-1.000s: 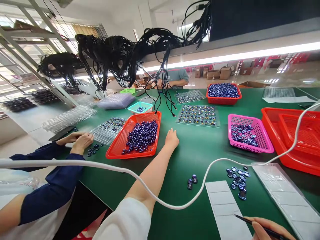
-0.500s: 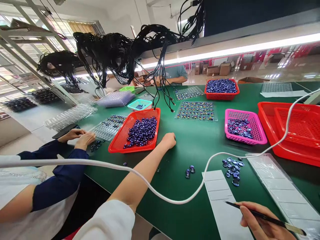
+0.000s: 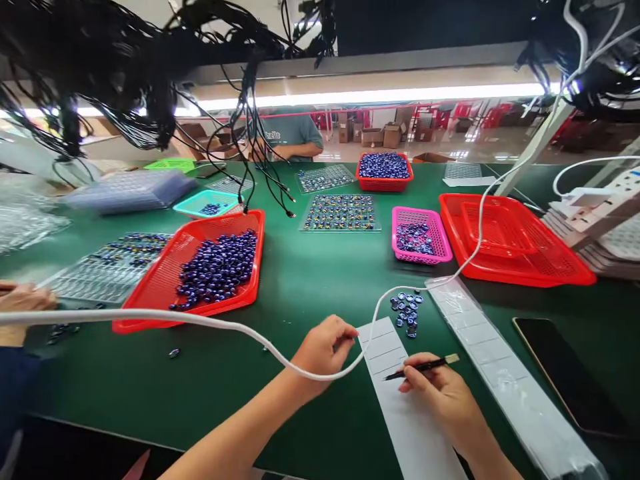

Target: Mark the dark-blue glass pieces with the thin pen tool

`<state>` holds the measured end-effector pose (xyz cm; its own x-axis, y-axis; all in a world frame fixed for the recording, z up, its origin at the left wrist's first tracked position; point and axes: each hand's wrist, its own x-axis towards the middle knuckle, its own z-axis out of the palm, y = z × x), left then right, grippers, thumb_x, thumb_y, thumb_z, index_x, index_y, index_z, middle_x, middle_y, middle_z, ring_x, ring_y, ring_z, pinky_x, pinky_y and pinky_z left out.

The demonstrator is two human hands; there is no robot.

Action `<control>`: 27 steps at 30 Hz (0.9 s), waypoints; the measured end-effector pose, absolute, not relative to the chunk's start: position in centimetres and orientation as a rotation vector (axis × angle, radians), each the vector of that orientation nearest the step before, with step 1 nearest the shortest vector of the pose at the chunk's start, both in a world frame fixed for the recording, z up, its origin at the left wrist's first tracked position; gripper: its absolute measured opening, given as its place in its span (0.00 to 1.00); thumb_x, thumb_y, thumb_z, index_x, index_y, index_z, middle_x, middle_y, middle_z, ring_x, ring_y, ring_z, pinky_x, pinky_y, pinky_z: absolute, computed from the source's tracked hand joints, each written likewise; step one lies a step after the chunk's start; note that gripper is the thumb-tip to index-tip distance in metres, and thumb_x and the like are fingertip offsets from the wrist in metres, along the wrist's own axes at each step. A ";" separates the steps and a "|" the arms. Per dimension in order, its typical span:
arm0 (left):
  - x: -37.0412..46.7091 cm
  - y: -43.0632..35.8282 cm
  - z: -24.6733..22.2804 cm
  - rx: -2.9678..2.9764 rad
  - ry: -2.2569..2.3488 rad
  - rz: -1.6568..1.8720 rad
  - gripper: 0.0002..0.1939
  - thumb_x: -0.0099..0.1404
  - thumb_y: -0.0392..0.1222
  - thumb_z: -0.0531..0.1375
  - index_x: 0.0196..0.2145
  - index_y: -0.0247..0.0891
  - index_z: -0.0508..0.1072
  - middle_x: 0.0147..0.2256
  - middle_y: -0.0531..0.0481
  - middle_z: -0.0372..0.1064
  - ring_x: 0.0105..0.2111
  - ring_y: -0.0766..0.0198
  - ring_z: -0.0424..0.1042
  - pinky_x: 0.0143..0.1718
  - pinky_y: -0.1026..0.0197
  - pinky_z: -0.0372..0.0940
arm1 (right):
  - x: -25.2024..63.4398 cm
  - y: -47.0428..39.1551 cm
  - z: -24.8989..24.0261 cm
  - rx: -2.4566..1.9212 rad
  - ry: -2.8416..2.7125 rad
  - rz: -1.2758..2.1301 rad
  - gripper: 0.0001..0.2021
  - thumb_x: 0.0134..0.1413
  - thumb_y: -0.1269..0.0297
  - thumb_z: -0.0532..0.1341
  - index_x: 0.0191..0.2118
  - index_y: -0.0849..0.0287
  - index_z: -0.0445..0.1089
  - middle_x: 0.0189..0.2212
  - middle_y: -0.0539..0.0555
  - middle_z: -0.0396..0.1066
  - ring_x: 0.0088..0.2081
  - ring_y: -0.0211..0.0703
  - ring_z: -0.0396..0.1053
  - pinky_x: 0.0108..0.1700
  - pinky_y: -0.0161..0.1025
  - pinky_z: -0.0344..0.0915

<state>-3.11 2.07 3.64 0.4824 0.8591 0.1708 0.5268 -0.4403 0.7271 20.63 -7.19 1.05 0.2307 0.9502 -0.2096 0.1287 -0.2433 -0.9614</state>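
Note:
My left hand (image 3: pixel 327 347) is closed, thumb and fingers together at the upper left edge of a white lined strip (image 3: pixel 405 413); whatever it pinches is too small to name. My right hand (image 3: pixel 440 393) holds black tweezers (image 3: pixel 423 367), tips pointing left over the strip. Several shiny blue-purple pieces (image 3: pixel 407 310) lie just beyond the strip. To their right a plastic-wrapped white strip (image 3: pixel 500 360) runs toward the front. On the left, a red basket (image 3: pixel 150 287) holds many dark purple beads (image 3: pixel 220 267). A white cable (image 3: pixel 240 325) crosses in front of my left wrist.
A pink basket (image 3: pixel 445 250), stacked red trays (image 3: pixel 565 270) and a small red basket (image 3: pixel 361 181) stand farther back. A phone (image 3: pixel 570 373) lies at the right. Filled clear trays (image 3: pixel 340 213) sit mid-table. A co-worker's hand (image 3: pixel 27 298) is at the left edge; another person sits opposite.
The view has turned right. My left hand has moved from beside the red basket to the lined strip. My right hand with the tweezers has come farther over the strip. The phone has come into view.

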 end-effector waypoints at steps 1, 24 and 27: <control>-2.4 1.4 3.3 2.141 1.088 0.707 0.09 0.65 0.30 0.56 0.37 0.37 0.76 0.35 0.48 0.71 0.34 0.63 0.72 0.37 0.63 0.67 | 20.8 -7.2 1.1 -1.572 -1.030 1.174 0.24 0.49 0.40 0.67 0.37 0.59 0.77 0.27 0.57 0.78 0.32 0.53 0.79 0.38 0.43 0.74; 1.6 0.4 -1.4 2.740 0.700 0.432 0.21 0.65 0.28 0.52 0.54 0.33 0.69 0.34 0.44 0.65 0.32 0.57 0.64 0.30 0.56 0.64 | 23.0 -7.1 0.1 -1.770 -0.975 1.052 0.19 0.56 0.46 0.66 0.41 0.58 0.74 0.27 0.54 0.75 0.30 0.45 0.74 0.32 0.36 0.70; 1.5 0.2 -1.5 2.749 0.695 0.437 0.21 0.66 0.28 0.52 0.55 0.33 0.68 0.35 0.43 0.65 0.32 0.56 0.64 0.31 0.56 0.65 | 22.9 -7.0 0.3 -1.770 -0.970 1.062 0.18 0.56 0.47 0.66 0.40 0.58 0.74 0.26 0.53 0.75 0.30 0.44 0.74 0.32 0.36 0.69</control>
<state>1.48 0.22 -1.54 0.8394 0.4966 0.2209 0.4146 -0.8478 0.3308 22.93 -7.03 0.31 0.3433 0.8983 -0.2742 0.1922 -0.3529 -0.9157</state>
